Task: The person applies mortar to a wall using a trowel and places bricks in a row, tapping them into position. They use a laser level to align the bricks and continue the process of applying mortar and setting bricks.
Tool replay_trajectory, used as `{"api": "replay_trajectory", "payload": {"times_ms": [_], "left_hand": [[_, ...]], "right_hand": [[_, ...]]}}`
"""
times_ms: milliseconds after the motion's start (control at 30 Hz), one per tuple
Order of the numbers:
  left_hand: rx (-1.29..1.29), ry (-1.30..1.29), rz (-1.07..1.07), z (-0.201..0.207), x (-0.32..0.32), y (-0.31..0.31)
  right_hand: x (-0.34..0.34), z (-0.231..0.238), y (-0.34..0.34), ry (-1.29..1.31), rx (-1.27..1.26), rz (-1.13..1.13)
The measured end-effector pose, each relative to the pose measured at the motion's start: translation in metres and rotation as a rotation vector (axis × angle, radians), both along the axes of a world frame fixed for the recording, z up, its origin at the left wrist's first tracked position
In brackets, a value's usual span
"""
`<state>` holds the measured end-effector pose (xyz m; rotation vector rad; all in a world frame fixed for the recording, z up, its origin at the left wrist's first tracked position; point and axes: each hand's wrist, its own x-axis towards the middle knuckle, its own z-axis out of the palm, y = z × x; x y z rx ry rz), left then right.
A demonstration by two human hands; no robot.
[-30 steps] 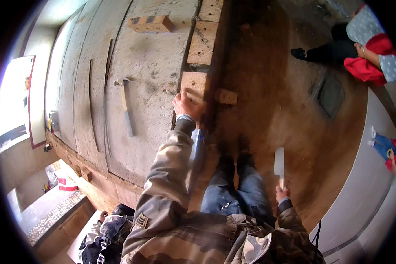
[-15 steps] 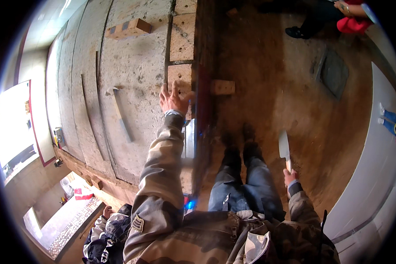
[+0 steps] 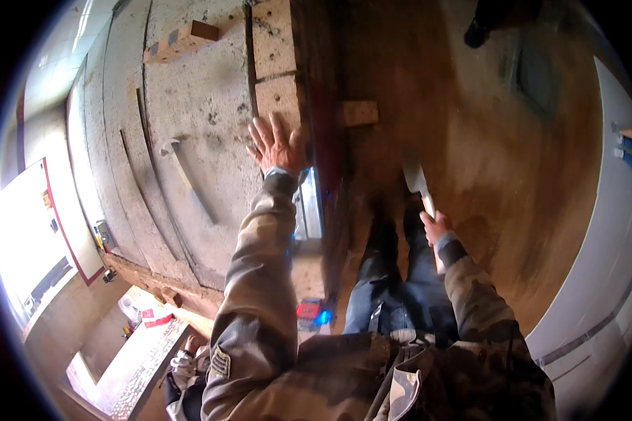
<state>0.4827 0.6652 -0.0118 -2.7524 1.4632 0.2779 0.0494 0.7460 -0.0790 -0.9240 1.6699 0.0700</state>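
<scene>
My left hand (image 3: 279,147) is flat with its fingers spread, resting on the near end of a tan brick (image 3: 277,98). That brick is in a row along the right edge of a long grey, board-like surface (image 3: 221,133). My right hand (image 3: 437,226) is wrapped round the pale handle of a bricklaying trowel (image 3: 417,179). Its flat metal blade is slightly smeared by motion and points away from me, over the floor in front of my legs. Left of my left hand, a hammer (image 3: 188,181) lies on the grey surface.
More bricks (image 3: 182,42) stand at the far left of the grey surface, and one brick (image 3: 360,112) juts out over the brown floor (image 3: 498,182). A person's shoe (image 3: 476,34) shows at the far right. Another person (image 3: 189,365) is at the lower left. A white panel (image 3: 576,231) curves along the right.
My right hand has lifted the trowel up and to the left, nearer my left arm. My left hand has flattened out on the brick. The whole view has shifted a little.
</scene>
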Motion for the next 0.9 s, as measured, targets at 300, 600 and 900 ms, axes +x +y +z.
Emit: {"api": "replay_trajectory", "payload": {"times_ms": [300, 600, 900], "left_hand": [[-0.04, 0.011, -0.02, -0.008, -0.003, -0.001], [-0.069, -0.02, -0.095, -0.006, 0.002, -0.004], [-0.062, -0.018, -0.11, 0.0, 0.005, -0.002]], "right_hand": [[0.127, 0.085, 0.039, -0.424, 0.438, -0.513], [0.177, 0.11, 0.037, -0.653, 0.668, -0.607], [0.237, 0.112, -0.001, -0.772, 0.679, -0.71]]}}
